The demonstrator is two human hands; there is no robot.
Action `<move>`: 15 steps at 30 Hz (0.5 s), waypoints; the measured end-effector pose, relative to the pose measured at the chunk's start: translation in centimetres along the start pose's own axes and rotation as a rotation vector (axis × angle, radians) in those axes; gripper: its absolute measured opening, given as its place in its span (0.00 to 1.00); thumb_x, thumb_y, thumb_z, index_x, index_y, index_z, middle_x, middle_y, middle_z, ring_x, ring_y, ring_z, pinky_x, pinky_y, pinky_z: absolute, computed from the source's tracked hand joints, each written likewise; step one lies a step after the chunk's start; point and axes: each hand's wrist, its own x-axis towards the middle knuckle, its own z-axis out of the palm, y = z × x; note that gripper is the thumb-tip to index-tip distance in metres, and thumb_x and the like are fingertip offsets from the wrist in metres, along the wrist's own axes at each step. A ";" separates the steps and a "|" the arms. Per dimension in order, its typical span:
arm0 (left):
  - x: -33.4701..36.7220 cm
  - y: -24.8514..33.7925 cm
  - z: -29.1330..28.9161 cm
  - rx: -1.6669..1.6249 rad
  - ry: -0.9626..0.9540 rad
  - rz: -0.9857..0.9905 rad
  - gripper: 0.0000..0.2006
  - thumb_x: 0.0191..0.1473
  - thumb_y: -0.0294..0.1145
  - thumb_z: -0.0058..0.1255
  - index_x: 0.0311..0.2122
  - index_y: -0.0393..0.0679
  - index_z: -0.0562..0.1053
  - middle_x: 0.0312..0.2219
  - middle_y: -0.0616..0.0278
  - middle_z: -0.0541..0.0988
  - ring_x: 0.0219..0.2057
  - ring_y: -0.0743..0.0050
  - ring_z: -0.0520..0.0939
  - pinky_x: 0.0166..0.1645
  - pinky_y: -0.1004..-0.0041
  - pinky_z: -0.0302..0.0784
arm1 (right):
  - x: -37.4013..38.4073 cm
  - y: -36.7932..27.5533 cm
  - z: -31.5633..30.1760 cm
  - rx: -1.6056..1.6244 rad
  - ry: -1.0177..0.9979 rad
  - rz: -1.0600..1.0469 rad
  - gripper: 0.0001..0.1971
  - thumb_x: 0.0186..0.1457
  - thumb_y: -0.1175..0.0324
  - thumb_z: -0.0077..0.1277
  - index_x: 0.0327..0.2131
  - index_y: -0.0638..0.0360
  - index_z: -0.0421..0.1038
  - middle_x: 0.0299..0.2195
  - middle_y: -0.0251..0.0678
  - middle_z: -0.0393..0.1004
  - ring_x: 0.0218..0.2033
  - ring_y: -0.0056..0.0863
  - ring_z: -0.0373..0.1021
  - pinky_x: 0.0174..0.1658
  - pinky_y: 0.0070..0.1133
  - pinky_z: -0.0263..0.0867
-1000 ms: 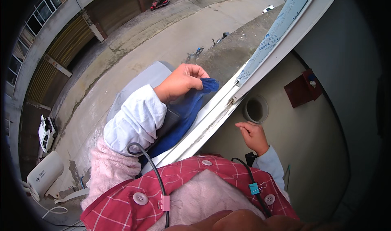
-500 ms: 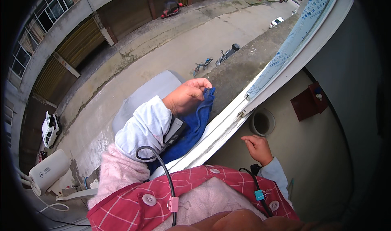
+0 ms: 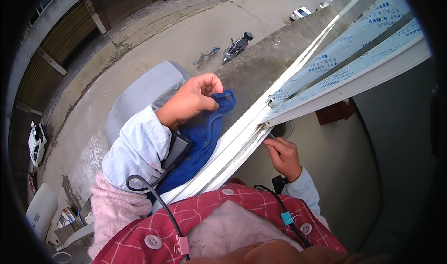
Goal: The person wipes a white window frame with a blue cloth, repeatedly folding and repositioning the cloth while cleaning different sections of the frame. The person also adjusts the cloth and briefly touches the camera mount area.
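Observation:
My left hand (image 3: 193, 98) reaches out over the window sill, its thumb and fingers pinching the upper corner of a blue cloth (image 3: 202, 136). The cloth hangs down along the outer side of the white window frame (image 3: 233, 157), partly hidden by my forearm and a dark device at the wrist. On the room side, my right hand (image 3: 285, 157) is loosely curled, fingertips close to the frame's inner edge. Nothing shows in it, and I cannot tell whether it touches the frame. A window sash (image 3: 335, 73) with printed blue protective film rises beyond both hands.
Outside below are a grey-covered vehicle (image 3: 139, 94), a bicycle (image 3: 207, 56), a motorbike (image 3: 237, 48) and white cars. A concrete ledge (image 3: 279, 45) runs along the frame. A white tank (image 3: 42, 208) is at lower left. Indoors, a bucket (image 3: 284, 130) and a red box (image 3: 336, 112) are partly hidden.
The view has shifted, and the sash now covers more of the bucket and red box. My right hand has come closer to the frame. The left hand keeps its hold on the cloth.

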 end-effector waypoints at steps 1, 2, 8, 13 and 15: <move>0.0 0.0 0.0 0.074 0.024 0.007 0.14 0.41 0.11 0.50 0.34 0.41 0.70 0.28 0.72 0.74 0.31 0.85 0.74 0.38 0.81 0.70 | 0.3 -0.2 0.0 0.003 0.012 -0.013 0.10 0.51 0.82 0.52 0.36 0.62 0.79 0.21 0.39 0.70 0.19 0.36 0.69 0.23 0.28 0.63; 0.0 -0.1 0.1 0.139 0.017 0.028 0.13 0.41 0.12 0.51 0.33 0.41 0.69 0.28 0.73 0.73 0.31 0.86 0.73 0.36 0.81 0.69 | 0.6 -0.4 0.0 -0.014 0.025 -0.046 0.10 0.50 0.82 0.52 0.36 0.62 0.78 0.20 0.39 0.69 0.18 0.36 0.68 0.23 0.28 0.63; -0.2 -0.3 0.1 0.366 0.035 0.104 0.11 0.42 0.13 0.53 0.30 0.42 0.67 0.25 0.74 0.69 0.29 0.88 0.68 0.33 0.81 0.65 | 1.9 -2.1 -0.7 -0.144 0.071 -0.281 0.13 0.42 0.83 0.53 0.34 0.61 0.78 0.18 0.37 0.67 0.17 0.34 0.66 0.21 0.28 0.60; -0.5 0.0 0.5 0.462 0.050 0.131 0.12 0.43 0.14 0.55 0.28 0.42 0.65 0.23 0.73 0.68 0.28 0.87 0.67 0.33 0.80 0.65 | 3.0 -3.5 -0.4 -0.120 0.130 -0.424 0.16 0.39 0.82 0.55 0.36 0.60 0.79 0.18 0.34 0.66 0.17 0.32 0.66 0.21 0.27 0.61; -0.6 0.2 0.7 0.534 0.070 0.176 0.13 0.44 0.16 0.58 0.27 0.42 0.64 0.23 0.73 0.67 0.28 0.87 0.67 0.32 0.80 0.65 | 3.4 -3.9 0.1 -0.137 0.142 -0.457 0.17 0.39 0.82 0.55 0.37 0.60 0.79 0.19 0.33 0.67 0.18 0.32 0.66 0.21 0.26 0.61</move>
